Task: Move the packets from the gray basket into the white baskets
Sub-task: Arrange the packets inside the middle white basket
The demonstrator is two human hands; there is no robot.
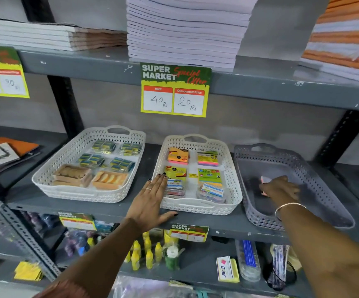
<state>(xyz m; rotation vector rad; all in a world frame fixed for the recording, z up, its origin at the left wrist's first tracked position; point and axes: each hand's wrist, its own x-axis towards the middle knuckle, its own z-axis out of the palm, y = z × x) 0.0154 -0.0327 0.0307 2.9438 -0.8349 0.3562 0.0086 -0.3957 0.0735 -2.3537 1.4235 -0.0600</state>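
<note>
On a grey shelf stands the gray basket [316, 181] at the right, tilted slightly. My right hand [279, 187] is inside it, its fingers closed on a small pinkish packet [265, 180] that is mostly hidden. The middle white basket [233, 186] holds several colourful packets, such as sticky notes [208, 158]. My left hand [152, 196] lies flat, fingers spread, on that basket's front left corner and holds nothing. The left white basket [51, 171] holds blue-yellow packets [103, 146] and tan ones [73, 174].
A price sign [175, 90] hangs from the shelf above, which bears stacks of notebooks [185, 29]. The shelf below holds yellow bottles [147, 252] and other stationery. Black uprights [66, 104] frame the bay. Books [4, 152] lie at far left.
</note>
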